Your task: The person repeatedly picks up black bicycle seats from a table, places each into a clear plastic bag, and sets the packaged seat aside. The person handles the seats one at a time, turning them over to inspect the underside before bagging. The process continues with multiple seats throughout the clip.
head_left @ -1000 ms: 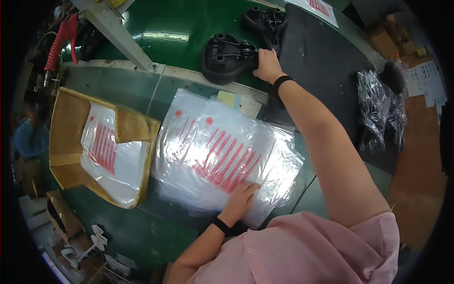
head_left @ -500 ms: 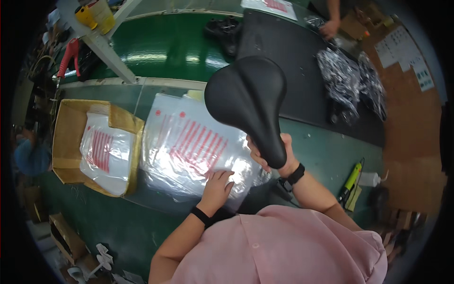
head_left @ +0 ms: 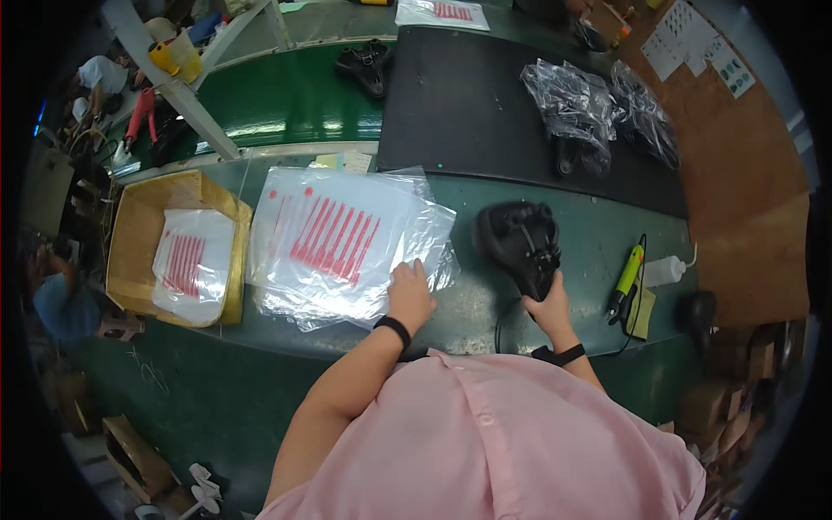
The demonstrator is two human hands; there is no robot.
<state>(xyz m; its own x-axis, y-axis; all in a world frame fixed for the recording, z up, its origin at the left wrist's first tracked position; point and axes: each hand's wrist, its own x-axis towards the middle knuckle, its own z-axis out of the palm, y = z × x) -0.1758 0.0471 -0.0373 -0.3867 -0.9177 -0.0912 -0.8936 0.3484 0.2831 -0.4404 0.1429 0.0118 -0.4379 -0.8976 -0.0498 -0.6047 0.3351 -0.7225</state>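
Observation:
A black bicycle saddle [head_left: 520, 244] lies upside down on the green table, its rails facing up. My right hand [head_left: 548, 303] grips its narrow end near the table's front edge. My left hand [head_left: 409, 293] rests flat on the lower right corner of a stack of clear plastic bags with red print [head_left: 342, 238], to the left of the saddle. Both wrists wear black bands.
A cardboard box [head_left: 139, 234] holding more printed bags stands at the left. Another saddle [head_left: 368, 65] lies at the back, and bagged saddles [head_left: 576, 108] sit on the black belt [head_left: 468, 104]. A yellow-green tool [head_left: 627, 276] and a white squeeze bottle [head_left: 666, 270] lie right of my right hand.
My right hand fetched the saddle from the back, carried it over the bags and set it down upside down to their right. My left hand stayed on the bags.

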